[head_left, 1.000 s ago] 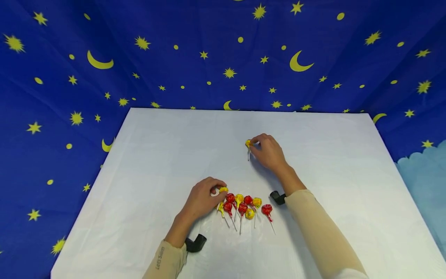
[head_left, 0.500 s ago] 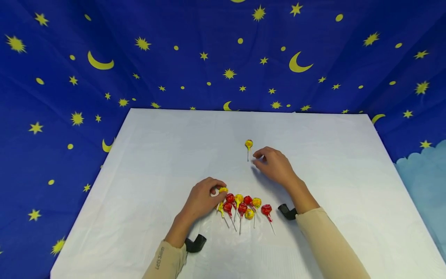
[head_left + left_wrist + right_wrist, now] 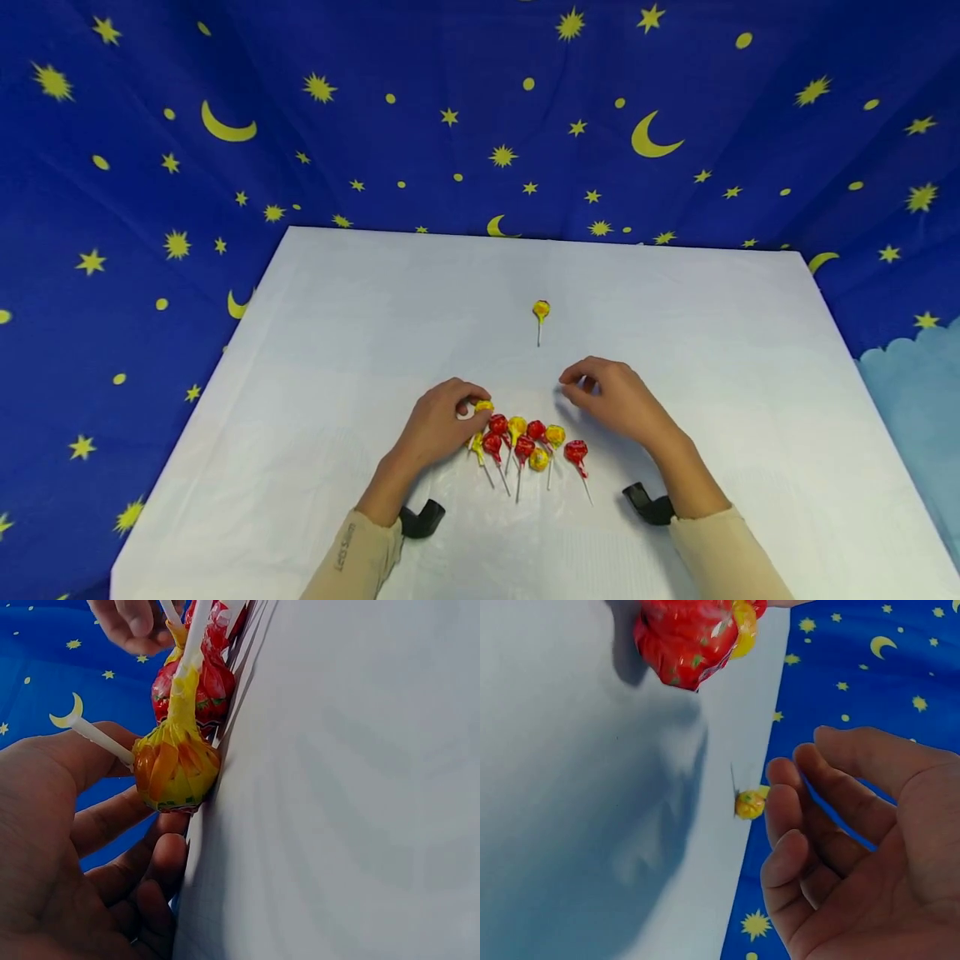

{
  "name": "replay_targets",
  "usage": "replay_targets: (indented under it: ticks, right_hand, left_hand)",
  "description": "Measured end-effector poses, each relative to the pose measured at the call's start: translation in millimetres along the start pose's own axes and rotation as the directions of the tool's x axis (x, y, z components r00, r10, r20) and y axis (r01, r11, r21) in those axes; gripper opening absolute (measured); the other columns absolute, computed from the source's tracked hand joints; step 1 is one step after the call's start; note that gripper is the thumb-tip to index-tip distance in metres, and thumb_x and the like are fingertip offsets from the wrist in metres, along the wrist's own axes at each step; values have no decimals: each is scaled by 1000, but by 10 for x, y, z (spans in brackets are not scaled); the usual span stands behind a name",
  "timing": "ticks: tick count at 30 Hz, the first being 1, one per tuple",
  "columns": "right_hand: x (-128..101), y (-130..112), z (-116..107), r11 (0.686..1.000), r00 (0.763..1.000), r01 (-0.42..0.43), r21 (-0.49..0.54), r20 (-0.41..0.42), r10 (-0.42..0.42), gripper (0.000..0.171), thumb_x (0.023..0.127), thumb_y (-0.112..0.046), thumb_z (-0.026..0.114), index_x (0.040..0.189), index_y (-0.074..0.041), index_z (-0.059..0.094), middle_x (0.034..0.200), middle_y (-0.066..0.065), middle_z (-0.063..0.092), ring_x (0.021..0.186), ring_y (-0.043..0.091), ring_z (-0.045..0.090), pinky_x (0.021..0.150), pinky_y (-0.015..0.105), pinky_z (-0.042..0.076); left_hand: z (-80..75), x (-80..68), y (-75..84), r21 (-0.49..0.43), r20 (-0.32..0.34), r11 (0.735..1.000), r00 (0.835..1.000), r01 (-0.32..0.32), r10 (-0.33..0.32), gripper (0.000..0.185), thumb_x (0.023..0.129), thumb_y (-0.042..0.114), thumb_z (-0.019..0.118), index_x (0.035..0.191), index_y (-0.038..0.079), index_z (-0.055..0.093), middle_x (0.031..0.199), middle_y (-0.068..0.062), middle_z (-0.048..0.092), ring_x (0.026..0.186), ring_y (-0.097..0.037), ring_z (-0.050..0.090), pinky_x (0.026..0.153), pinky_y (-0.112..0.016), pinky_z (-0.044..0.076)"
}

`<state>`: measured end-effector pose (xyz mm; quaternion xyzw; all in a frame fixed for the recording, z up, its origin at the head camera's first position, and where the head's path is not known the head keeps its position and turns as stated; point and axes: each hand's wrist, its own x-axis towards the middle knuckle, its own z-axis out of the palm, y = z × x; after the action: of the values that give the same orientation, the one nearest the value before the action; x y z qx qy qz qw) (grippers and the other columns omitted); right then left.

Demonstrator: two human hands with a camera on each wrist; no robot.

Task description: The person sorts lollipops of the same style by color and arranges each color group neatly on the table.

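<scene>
Left hand at lower centre, fingers pinching yellow lollipop on left edge of lollipop cluster. Right hand empty, fingers loosely curled, just right of cluster. Lone yellow lollipop above, centre frame. Risk: lifting pinched one may snag crossed sticks and scatter neighbours.
</scene>
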<state>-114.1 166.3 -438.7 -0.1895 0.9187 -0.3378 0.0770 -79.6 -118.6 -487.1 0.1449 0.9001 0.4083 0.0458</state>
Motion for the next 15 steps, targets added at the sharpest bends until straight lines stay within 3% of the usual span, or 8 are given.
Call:
replay_targets:
  ticks: [8, 15]
  right_hand:
    - [-232, 20, 16, 1000, 997, -5, -16, 71, 6, 5, 88, -20, 70, 92, -19, 70, 79, -13, 58, 67, 8, 52, 60, 28, 44]
    - [-404, 63, 28, 1000, 993, -20, 3, 120, 20, 13, 87, -26, 72, 98, -19, 70, 85, -15, 58, 70, 7, 52, 61, 27, 44]
  left_hand:
    - [-12, 5, 2, 15, 1, 1000, 1000, -2, 2, 17, 90, 30, 67, 106, 24, 69, 91, 11, 57, 76, -9, 50, 67, -32, 42]
    - [-7, 10, 11, 28, 2, 1000, 1000, -12, 12, 19, 90, 29, 68, 107, 22, 69, 92, 9, 58, 76, -9, 50, 66, -32, 42]
